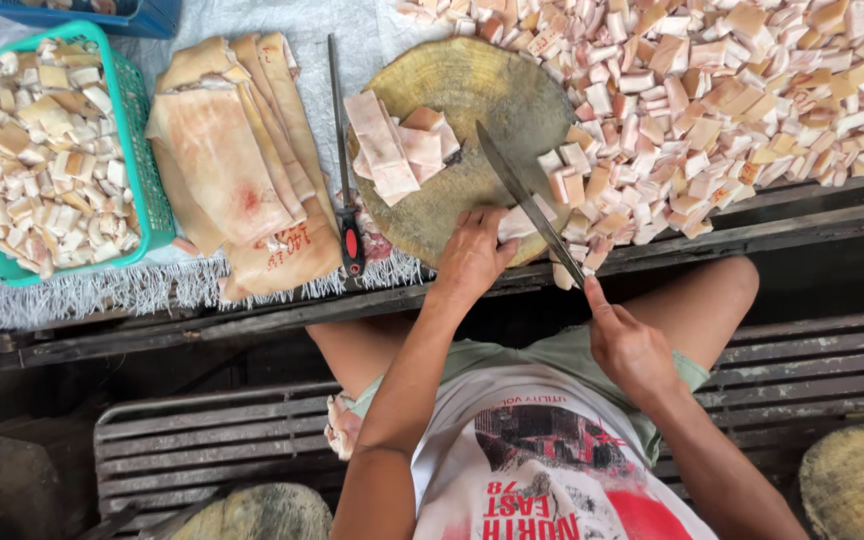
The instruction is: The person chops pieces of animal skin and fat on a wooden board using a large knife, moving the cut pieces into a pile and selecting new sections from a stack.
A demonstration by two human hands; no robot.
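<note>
My right hand (624, 343) grips the handle of a long knife (522, 195), whose blade lies across the right part of a round wooden chopping block (482, 90). At the block's near edge my left hand (472, 250) presses on a strip of pork skin (517, 222) beside the blade. More strips of fatty pork (392, 150) lie stacked on the middle of the block. Cut pieces (577, 185) sit just right of the blade.
A large heap of cut pork pieces (732, 80) covers the table at right. Left of the block lie a sharpening steel with a red-and-black handle (344, 150), a stack of big pork skin slabs (232, 160) and a teal basket (152, 190) full of pieces. Wooden slats lie below.
</note>
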